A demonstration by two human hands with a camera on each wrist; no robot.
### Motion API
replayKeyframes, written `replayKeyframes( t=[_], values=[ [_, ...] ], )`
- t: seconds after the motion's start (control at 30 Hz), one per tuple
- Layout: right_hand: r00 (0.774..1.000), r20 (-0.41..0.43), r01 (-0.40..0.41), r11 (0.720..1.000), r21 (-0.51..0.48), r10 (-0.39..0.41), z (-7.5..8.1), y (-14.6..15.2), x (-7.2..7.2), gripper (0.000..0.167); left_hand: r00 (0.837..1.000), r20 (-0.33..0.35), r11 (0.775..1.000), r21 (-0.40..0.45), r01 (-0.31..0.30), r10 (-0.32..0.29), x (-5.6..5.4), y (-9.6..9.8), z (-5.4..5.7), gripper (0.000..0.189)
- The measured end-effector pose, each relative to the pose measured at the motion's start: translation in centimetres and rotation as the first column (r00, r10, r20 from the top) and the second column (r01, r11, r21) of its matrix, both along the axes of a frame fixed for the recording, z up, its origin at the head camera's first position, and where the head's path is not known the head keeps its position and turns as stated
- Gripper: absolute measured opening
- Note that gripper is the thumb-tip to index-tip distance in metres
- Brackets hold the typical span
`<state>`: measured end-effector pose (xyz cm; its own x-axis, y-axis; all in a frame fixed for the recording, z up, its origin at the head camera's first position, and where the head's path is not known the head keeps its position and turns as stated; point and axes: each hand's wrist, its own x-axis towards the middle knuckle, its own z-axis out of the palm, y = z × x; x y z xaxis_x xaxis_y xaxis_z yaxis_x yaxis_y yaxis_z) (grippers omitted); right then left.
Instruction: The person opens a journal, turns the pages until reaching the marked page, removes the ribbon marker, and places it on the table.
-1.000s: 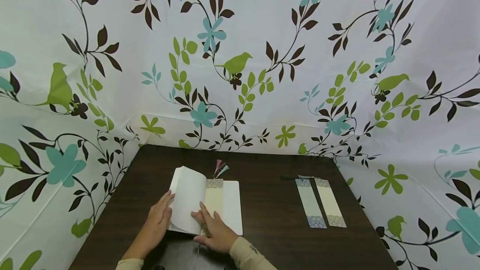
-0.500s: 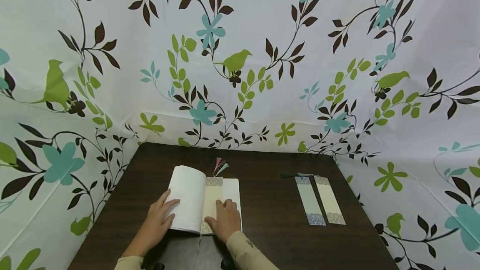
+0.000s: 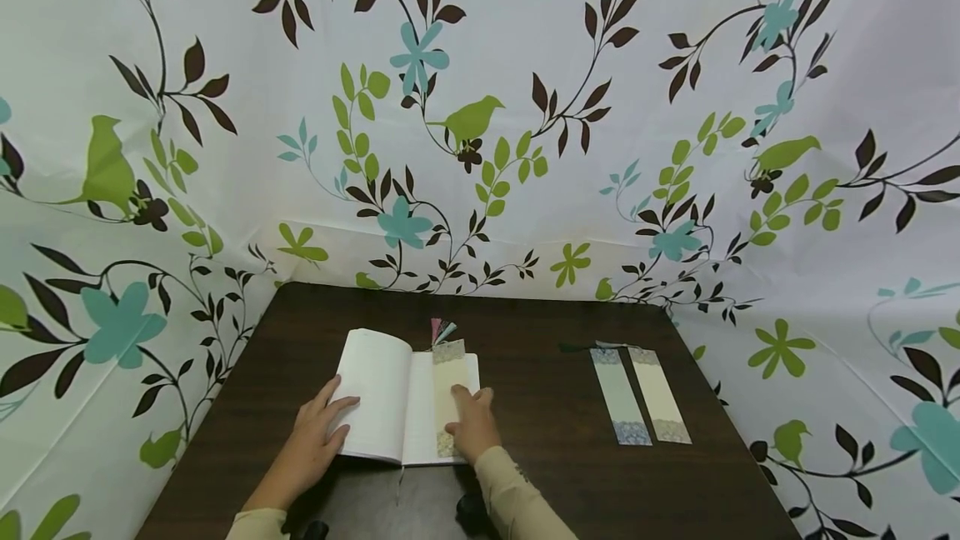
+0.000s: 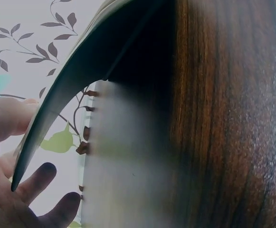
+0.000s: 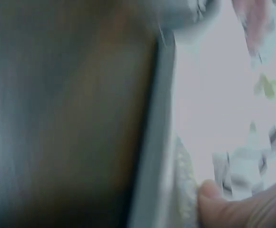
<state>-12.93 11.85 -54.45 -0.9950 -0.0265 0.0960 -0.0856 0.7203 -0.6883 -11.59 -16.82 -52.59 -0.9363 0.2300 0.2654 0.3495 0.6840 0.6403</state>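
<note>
A notebook (image 3: 375, 398) lies open on the dark table, its left pages bowed upward. My left hand (image 3: 313, 436) grips its left side; in the left wrist view, fingers show on both faces of the bent cover (image 4: 47, 104). Over the right page lies a cream bookmark (image 3: 450, 373) with patterned ends, slightly tilted. Pink and teal tassels (image 3: 442, 330) stick out beyond its top. My right hand (image 3: 476, 425) holds the bookmark's lower half, fingers partly covering it. The right wrist view is blurred, with the thumb (image 5: 218, 204) against the patterned end (image 5: 185, 185).
Two more bookmarks, one pale green with blue ends (image 3: 621, 398) and one cream (image 3: 660, 397), lie side by side on the right of the table (image 3: 540, 473). A thin ribbon (image 3: 400, 482) hangs from the notebook's lower edge. A patterned cloth (image 3: 525, 265) rises behind the table.
My right hand has shifted right from the notebook's middle, and the bookmark has slid right with it, away from the fold. The left-hand pages have settled under my left hand.
</note>
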Motion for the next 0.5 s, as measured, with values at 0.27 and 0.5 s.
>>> replayKeyframes(
  t=[0.27, 0.5],
  values=[
    [0.991, 0.065, 0.103, 0.97, 0.221, -0.12, 0.2, 9.7, -0.5, 0.06, 0.999, 0.033, 1.0, 0.02, 0.012, -0.012, -0.1, -0.1, -0.2, 0.036],
    [0.946, 0.094, 0.254, 0.893, 0.372, -0.309, 0.5, 15.5, -0.2, 0.06, 0.998, 0.055, 1.0, 0.024, 0.008, -0.009, 0.1, -0.3, -0.4, 0.036]
  ],
)
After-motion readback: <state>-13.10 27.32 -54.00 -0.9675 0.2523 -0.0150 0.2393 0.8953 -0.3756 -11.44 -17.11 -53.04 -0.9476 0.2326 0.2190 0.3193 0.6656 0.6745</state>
